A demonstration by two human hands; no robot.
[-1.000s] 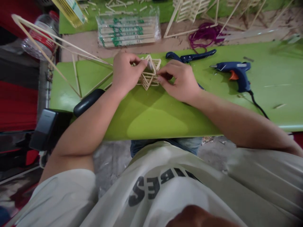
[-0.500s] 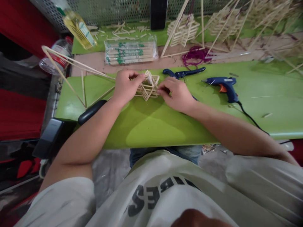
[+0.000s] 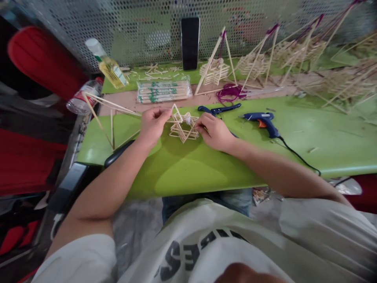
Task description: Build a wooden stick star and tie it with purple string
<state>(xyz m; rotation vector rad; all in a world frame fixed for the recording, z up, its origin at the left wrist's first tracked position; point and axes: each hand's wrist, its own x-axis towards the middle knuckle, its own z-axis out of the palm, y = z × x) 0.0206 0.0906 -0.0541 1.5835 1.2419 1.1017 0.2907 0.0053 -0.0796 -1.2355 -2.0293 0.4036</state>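
Note:
A star-shaped stack of thin wooden sticks (image 3: 184, 137) sits on the green tabletop between my hands, with a small whitish bit in its middle. My left hand (image 3: 153, 125) is closed, thumb and finger pinching a small stick triangle (image 3: 176, 113) that stands tilted at the stack's upper left. Whether the triangle still touches the stack I cannot tell. At the stack's right side my right hand (image 3: 217, 131) is closed, its fingertips pressed together against the stick edge. Just beyond it lie blue-handled cutters (image 3: 219, 110), partly covered by that hand.
A blue glue gun (image 3: 260, 120) lies to the right, its cord running off the front edge. Behind are bagged sticks (image 3: 163, 92), purple cord (image 3: 229, 93), an upright phone (image 3: 190, 43), a bottle of yellow liquid (image 3: 112, 70) and several finished stick frames (image 3: 216, 70). A stick pyramid frame (image 3: 112, 129) stands left.
My left hand has tilted the stick triangle up from the stack's top. My right hand stays at the stack's right side. The camera view has tipped upward, showing more behind the table.

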